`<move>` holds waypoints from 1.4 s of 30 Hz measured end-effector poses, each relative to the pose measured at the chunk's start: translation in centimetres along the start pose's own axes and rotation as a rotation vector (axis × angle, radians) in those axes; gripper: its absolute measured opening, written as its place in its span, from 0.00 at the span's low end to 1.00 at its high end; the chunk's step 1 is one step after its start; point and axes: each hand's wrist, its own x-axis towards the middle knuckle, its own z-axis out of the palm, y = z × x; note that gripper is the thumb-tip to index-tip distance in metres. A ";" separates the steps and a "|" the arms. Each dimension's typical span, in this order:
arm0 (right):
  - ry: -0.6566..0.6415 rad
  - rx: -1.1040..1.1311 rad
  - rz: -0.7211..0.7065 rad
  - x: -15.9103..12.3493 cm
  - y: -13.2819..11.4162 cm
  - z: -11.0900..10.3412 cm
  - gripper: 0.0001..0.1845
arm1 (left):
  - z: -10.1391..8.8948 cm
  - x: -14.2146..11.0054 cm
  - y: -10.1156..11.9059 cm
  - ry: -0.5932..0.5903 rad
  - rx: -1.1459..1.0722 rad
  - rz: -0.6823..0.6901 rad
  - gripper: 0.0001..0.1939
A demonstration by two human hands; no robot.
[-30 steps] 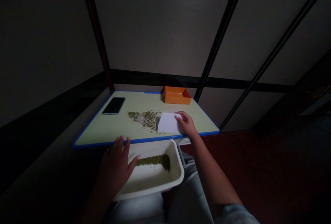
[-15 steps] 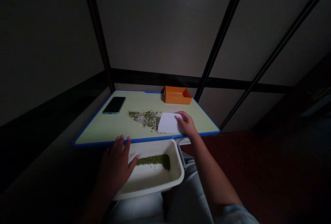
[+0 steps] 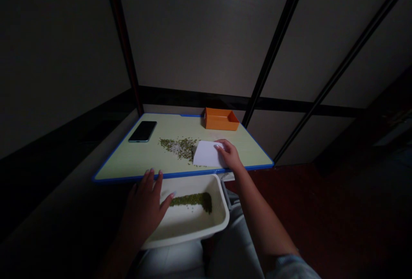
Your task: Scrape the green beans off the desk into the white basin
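My right hand (image 3: 229, 153) pinches a white card or sheet of paper (image 3: 206, 153) by its right side, low over the pale green table (image 3: 128, 165). The left edge of the sheet meets a scatter of small green grains (image 3: 178, 147), mixed with a whitish patch. Below the table's front edge, a white plastic tub (image 3: 193, 232) rests over my lap, with more green grains (image 3: 206, 201) lying in a band inside it. My left hand (image 3: 146, 206) lies with fingers spread over the tub's left side, fingertips by the table's blue edge.
An orange open box (image 3: 220, 120) stands at the back right of the table. A smartphone (image 3: 142, 131) lies flat at the back left. Behind the table rises a panelled wall (image 3: 199, 34) with dark strips. Dark red floor (image 3: 289, 201) shows at the right.
My right hand has moved the white sheet slightly left, against the scattered grains. My left hand and the tub stay where they were.
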 end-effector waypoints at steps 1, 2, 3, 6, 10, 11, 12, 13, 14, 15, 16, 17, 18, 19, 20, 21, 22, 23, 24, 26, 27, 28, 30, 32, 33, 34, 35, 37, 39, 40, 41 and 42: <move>0.000 0.000 0.002 0.0 0.0 0.0 0.13 | -0.1 0.0 0.0 -0.014 0.002 -0.005 0.30; 0.001 0.000 0.004 0.0 0.0 0.0 0.13 | -0.3 0.1 0.1 -0.029 0.000 -0.007 0.30; 0.002 0.001 0.007 0.0 0.0 -0.1 0.13 | -0.4 0.1 0.1 -0.043 -0.002 -0.007 0.30; 0.006 0.003 0.016 0.0 0.1 -0.3 0.13 | -0.7 0.2 0.2 -0.068 -0.008 -0.014 0.31; 0.010 0.008 0.021 0.0 0.0 -0.3 0.13 | -0.6 0.2 0.1 -0.066 -0.004 -0.014 0.31; 0.011 0.008 0.021 0.0 0.0 -0.3 0.13 | -0.6 0.2 0.1 -0.065 -0.001 -0.013 0.31; 0.011 0.008 0.019 0.0 0.0 -0.2 0.13 | -0.6 0.2 0.1 -0.067 0.001 -0.013 0.31; 0.009 0.008 0.017 0.0 0.0 -0.2 0.13 | -0.7 0.2 0.1 -0.075 0.002 -0.016 0.31; 0.007 0.009 0.015 0.0 -0.1 -0.2 0.13 | -0.8 0.2 0.2 -0.087 0.002 -0.018 0.32; 0.003 0.009 0.013 0.0 -0.1 -0.2 0.13 | -0.9 0.3 0.2 -0.103 0.003 -0.022 0.32; 0.000 0.010 0.010 0.0 -0.1 -0.1 0.13 | -0.9 0.3 0.2 -0.117 0.003 -0.025 0.32; -0.003 0.010 0.009 0.0 -0.1 -0.1 0.13 | -1.0 0.3 0.3 -0.127 0.004 -0.028 0.32; -0.007 0.010 0.008 0.0 -0.2 -0.1 0.13 | -1.0 0.4 0.3 -0.131 0.005 -0.030 0.31; -0.010 0.010 0.007 0.0 -0.2 0.0 0.13 | -1.1 0.4 0.3 -0.129 0.006 -0.029 0.31; -0.012 0.010 0.006 0.0 -0.2 0.0 0.13 | -1.0 0.4 0.3 -0.122 0.007 -0.028 0.31; -0.013 0.011 0.005 0.0 -0.2 0.0 0.13 | -1.0 0.4 0.3 -0.110 0.007 -0.027 0.31; -0.013 0.012 0.005 0.0 -0.2 0.1 0.13 | -0.9 0.4 0.3 -0.098 0.007 -0.023 0.31; -0.011 0.013 0.004 0.0 -0.2 0.1 0.13 | -0.9 0.4 0.2 -0.090 0.006 -0.019 0.31; -0.009 0.014 0.004 0.0 -0.2 0.2 0.13 | -0.8 0.4 0.2 -0.084 0.006 -0.017 0.31; -0.004 0.017 0.004 0.1 -0.3 0.2 0.13 | -0.7 0.4 0.1 -0.085 0.005 -0.017 0.31; -0.003 0.018 0.005 0.1 -0.3 0.2 0.12 | -0.7 0.4 0.1 -0.086 0.005 -0.015 0.31; -0.002 0.019 0.006 0.1 -0.3 0.2 0.12 | -0.7 0.4 0.1 -0.085 0.005 -0.015 0.31; 0.000 0.021 0.010 0.1 -0.3 0.2 0.12 | -0.7 0.3 0.2 -0.080 0.004 -0.015 0.30; 0.000 0.021 0.015 0.1 -0.4 0.3 0.12 | -0.8 0.3 0.2 -0.074 0.001 -0.019 0.31; -0.002 0.022 0.017 0.1 -0.5 0.4 0.12 | -0.8 0.3 0.2 -0.074 -0.001 -0.020 0.31; -0.004 0.023 0.019 0.0 -0.5 0.5 0.12 | -0.8 0.3 0.2 -0.073 -0.001 -0.023 0.30; -0.006 0.024 0.020 0.0 -0.6 0.6 0.13 | -0.7 0.3 0.2 -0.071 -0.001 -0.023 0.30; -0.006 0.024 0.022 0.0 -0.7 0.9 0.13 | -0.6 0.2 0.2 -0.064 0.001 -0.020 0.30; 0.000 0.022 0.023 0.0 -0.8 1.1 0.13 | -0.5 0.1 0.2 -0.052 0.001 -0.015 0.31; 0.004 0.020 0.023 0.0 -0.9 1.2 0.13 | -0.4 0.1 0.2 -0.046 0.002 -0.012 0.31; 0.008 0.019 0.024 0.0 -0.9 1.2 0.13 | -0.4 0.0 0.2 -0.040 0.004 -0.009 0.31; 0.012 0.018 0.024 0.0 -0.9 1.2 0.13 | -0.4 0.0 0.2 -0.036 0.006 -0.007 0.31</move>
